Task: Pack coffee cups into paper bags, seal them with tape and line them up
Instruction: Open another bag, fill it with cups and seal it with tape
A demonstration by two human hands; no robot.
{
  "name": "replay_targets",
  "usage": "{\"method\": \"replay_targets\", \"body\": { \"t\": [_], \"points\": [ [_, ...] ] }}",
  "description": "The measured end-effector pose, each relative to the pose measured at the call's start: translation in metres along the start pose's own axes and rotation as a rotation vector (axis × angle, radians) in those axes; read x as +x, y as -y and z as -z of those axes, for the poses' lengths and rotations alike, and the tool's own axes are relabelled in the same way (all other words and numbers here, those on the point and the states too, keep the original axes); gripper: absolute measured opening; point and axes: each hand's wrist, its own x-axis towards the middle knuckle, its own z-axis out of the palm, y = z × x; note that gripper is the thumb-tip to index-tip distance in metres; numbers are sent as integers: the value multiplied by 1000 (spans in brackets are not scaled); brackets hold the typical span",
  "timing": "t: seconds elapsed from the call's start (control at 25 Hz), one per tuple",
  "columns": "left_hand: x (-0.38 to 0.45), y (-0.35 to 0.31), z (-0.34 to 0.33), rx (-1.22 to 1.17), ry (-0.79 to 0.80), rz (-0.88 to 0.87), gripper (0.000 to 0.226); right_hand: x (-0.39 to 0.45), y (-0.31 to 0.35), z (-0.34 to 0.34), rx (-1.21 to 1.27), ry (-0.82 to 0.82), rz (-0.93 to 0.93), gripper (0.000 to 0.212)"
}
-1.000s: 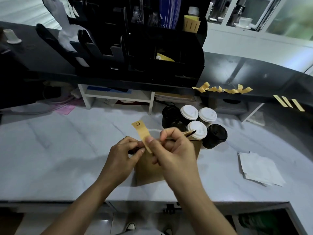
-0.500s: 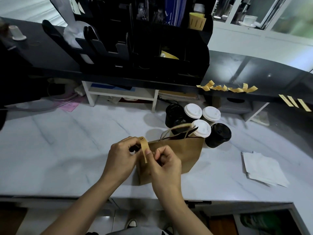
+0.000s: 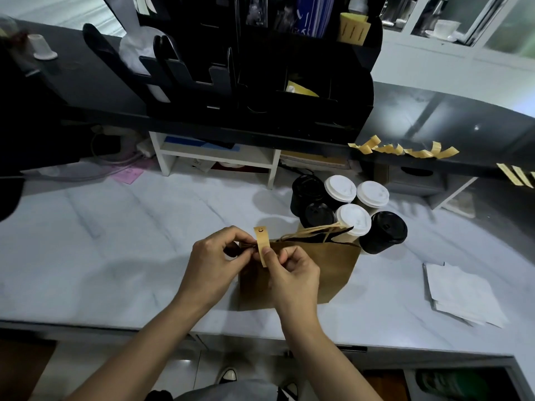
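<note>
A brown paper bag [image 3: 333,270] stands on the marble counter [image 3: 115,256], its twine handles up at the top. My left hand [image 3: 212,263] pinches the bag's top edge at its left end. My right hand [image 3: 289,273] pinches a yellow tape strip [image 3: 262,241] with a smiley face, held upright against that same edge. Behind the bag stand several lidded coffee cups: white-lidded ones [image 3: 340,188] and black-lidded ones [image 3: 386,228].
More yellow tape strips [image 3: 405,149] hang from the edge of the black raised counter. A stack of white paper [image 3: 463,293] lies at the right. A black organiser [image 3: 260,68] and a white shelf [image 3: 217,157] stand behind. The counter's front edge is near my forearms.
The view shifted slightly. My right hand lowered from the bag handles and now holds the tape against the bag's top edge; the strip stands more upright than half a second ago.
</note>
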Motion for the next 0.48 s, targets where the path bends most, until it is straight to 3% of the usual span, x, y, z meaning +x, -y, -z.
{"method": "replay_targets", "body": {
  "t": [0.32,0.48],
  "points": [
    [2,-3,5,195,11,-75,39,6,1,-5,-56,-13,-8,32],
    [2,-4,7,330,69,-224,29,8,0,-4,-89,-28,0,36]
  ]
}}
